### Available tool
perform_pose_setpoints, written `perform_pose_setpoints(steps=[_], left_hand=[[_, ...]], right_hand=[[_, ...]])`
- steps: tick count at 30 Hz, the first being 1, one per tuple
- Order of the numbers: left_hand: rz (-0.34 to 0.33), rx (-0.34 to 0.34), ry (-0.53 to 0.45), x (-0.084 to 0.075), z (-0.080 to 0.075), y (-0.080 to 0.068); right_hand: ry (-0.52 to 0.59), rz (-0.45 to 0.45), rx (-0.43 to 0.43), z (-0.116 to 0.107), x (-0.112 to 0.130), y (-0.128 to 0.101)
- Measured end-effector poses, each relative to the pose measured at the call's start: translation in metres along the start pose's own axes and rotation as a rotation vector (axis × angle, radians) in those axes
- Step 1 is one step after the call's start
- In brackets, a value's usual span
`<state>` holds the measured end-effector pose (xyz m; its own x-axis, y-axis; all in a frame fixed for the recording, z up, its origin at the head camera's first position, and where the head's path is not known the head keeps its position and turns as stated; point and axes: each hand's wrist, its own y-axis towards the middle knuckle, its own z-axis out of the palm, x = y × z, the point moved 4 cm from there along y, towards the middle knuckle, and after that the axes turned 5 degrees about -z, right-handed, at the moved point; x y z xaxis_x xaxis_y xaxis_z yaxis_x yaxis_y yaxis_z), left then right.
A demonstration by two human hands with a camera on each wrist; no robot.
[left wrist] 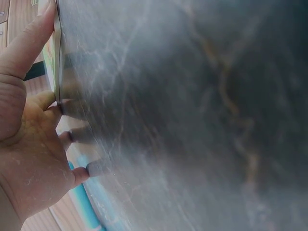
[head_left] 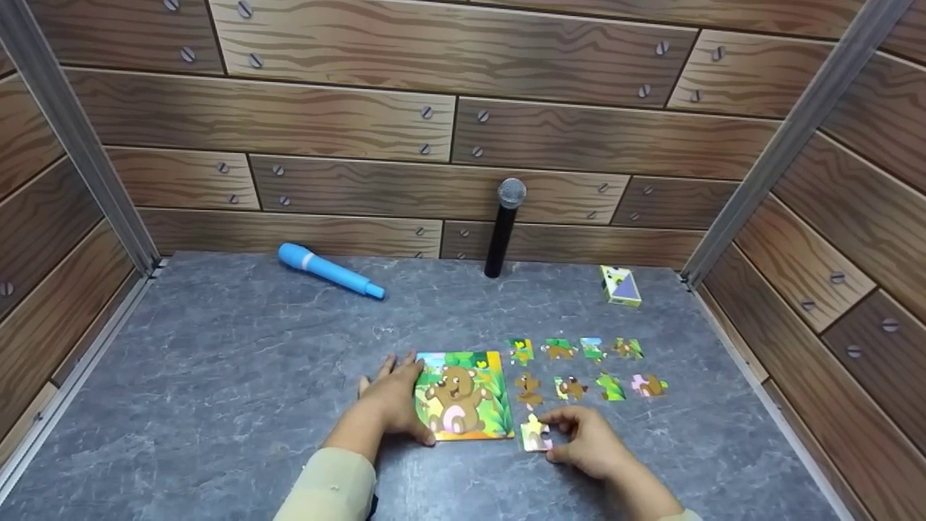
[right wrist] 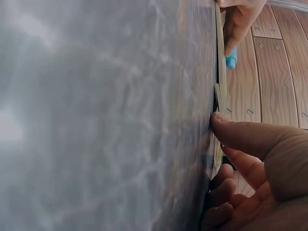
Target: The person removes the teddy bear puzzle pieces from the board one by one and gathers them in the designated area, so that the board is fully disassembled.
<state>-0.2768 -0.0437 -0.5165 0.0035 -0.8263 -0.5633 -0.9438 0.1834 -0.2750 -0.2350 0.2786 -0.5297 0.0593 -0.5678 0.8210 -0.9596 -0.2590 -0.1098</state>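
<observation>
From the head view the whole layout is plain: the left hand [head_left: 394, 401] lies with straight fingers against the left edge of the puzzle board [head_left: 463, 394], while the right hand [head_left: 589, 441] pinches a loose puzzle piece [head_left: 535, 434] just off the board's lower right corner. The wrist views lose all that. The left wrist camera gets only the board's thin edge [left wrist: 57, 57] with the fingertips [left wrist: 79, 132] pressed flat on the grey table [left wrist: 192, 115]. The right wrist camera shows the thumb [right wrist: 240, 132] down at the table [right wrist: 96, 115] surface, the piece itself too edge-on to make out. The board shows a brown bear among green leaves, its long side running away from the person, the bear upright. The held piece is pale yellow and pink, lying flat. Eight more pieces [head_left: 586, 369] sit in two rows beyond it.
</observation>
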Motion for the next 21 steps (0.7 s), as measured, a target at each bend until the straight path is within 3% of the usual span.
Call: perform_pose_setpoints(steps=[8, 16, 21], left_hand=[[0.018, -0.014, -0.001, 0.0010, 0.0009, 0.0002], [0.008, -0.009, 0.000, 0.0018, -0.0007, -0.0023], [0.008, -0.002, 0.003, 0.0033, -0.0011, -0.0039]], right_hand=[[-0.009, -0.013, 0.014, -0.0006, 0.0007, -0.0003], [-0.018, 0.057, -0.014, 0.0014, 0.0008, 0.0009], [-0.003, 0.056, -0.007, 0.0033, 0.0024, -0.0014]])
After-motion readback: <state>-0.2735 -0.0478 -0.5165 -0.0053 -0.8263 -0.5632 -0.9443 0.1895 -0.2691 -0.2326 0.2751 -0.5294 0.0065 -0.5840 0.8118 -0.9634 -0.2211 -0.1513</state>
